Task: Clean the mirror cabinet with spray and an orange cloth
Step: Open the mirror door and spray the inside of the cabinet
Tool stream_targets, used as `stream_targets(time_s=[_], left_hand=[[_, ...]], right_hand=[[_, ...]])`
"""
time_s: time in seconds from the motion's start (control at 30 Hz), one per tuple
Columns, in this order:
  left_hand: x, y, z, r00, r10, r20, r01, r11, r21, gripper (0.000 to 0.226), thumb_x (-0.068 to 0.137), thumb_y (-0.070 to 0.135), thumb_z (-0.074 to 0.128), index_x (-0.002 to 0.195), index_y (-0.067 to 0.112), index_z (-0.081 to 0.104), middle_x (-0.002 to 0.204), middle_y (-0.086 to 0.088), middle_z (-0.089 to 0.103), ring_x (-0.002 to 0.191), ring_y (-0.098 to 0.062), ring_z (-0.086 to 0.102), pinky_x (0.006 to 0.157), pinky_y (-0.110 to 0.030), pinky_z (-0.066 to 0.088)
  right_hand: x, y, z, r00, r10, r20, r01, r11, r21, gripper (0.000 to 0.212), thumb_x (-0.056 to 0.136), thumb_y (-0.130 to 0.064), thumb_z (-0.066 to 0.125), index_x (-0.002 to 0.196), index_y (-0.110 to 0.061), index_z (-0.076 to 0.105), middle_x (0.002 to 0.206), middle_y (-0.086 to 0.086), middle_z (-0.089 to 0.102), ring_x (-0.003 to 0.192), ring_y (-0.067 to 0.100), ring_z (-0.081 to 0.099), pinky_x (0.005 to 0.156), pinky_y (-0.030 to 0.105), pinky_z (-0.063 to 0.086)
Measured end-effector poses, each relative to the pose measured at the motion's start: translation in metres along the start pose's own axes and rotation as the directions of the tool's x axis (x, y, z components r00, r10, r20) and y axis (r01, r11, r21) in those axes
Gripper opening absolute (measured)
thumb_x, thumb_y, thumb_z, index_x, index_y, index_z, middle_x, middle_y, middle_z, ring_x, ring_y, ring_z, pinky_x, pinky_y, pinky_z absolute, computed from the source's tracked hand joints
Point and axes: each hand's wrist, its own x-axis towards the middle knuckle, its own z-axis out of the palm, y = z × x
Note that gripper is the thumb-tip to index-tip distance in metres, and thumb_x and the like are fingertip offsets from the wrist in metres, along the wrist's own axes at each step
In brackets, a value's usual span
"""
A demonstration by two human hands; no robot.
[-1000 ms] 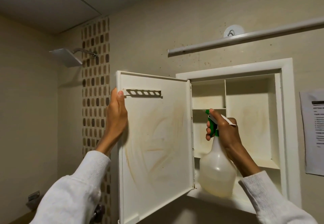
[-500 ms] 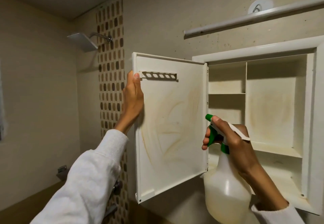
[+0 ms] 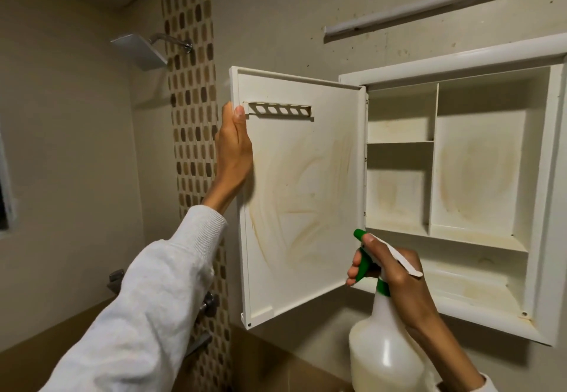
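The white wall cabinet (image 3: 543, 183) stands open, its bare shelves smeared with yellowish stains. Its door (image 3: 306, 201) is swung out to the left, its stained inner face towards me. My left hand (image 3: 233, 149) grips the door's outer edge just below the small slotted rack (image 3: 277, 110). My right hand (image 3: 395, 281) holds a translucent white spray bottle (image 3: 383, 358) by its green trigger head, just below the door's lower right corner. The green nozzle points left towards the door. No orange cloth is in view.
A square shower head (image 3: 139, 51) juts from the mosaic tile strip (image 3: 191, 133) on the left. Shower valves (image 3: 208, 301) sit low behind my left sleeve. A white tube lamp (image 3: 445, 0) runs above the cabinet. Brown tiling covers the lower wall.
My right hand has drawn the spray bottle down and out of the cabinet's lower shelf to below the door's corner. The view has shifted left and down. My left hand keeps its hold on the door.
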Motion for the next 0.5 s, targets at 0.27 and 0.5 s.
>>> stream_targets(time_s=[0.27, 0.5], left_hand=[[0.0, -0.004, -0.001, 1.0, 0.016, -0.006, -0.016, 1.0, -0.006, 0.032, 0.11, 0.027, 0.027, 0.108, 0.003, 0.049, 0.065, 0.009, 0.04, 0.05, 0.001, 0.036, 0.05, -0.013, 0.032], [-0.001, -0.006, -0.001, 1.0, 0.023, -0.007, -0.023, 1.0, 0.012, 0.028, 0.11, 0.027, 0.027, 0.106, 0.009, 0.048, 0.072, 0.004, 0.044, 0.06, -0.005, 0.04, 0.057, -0.019, 0.036]], right_hand=[[0.001, 0.032, -0.051, 0.975, 0.038, -0.217, -0.064, 0.992, -0.11, 0.051, 0.083, -0.052, 0.063, 0.078, -0.002, 0.069, 0.057, 0.01, 0.058, 0.049, 0.027, 0.054, 0.057, 0.041, 0.048], [-0.03, 0.025, -0.042, 0.997, 0.032, -0.072, -0.043, 0.988, -0.149, 0.05, 0.086, -0.053, 0.06, 0.07, -0.007, 0.072, 0.068, 0.019, 0.071, 0.065, 0.034, 0.071, 0.064, 0.026, 0.056]])
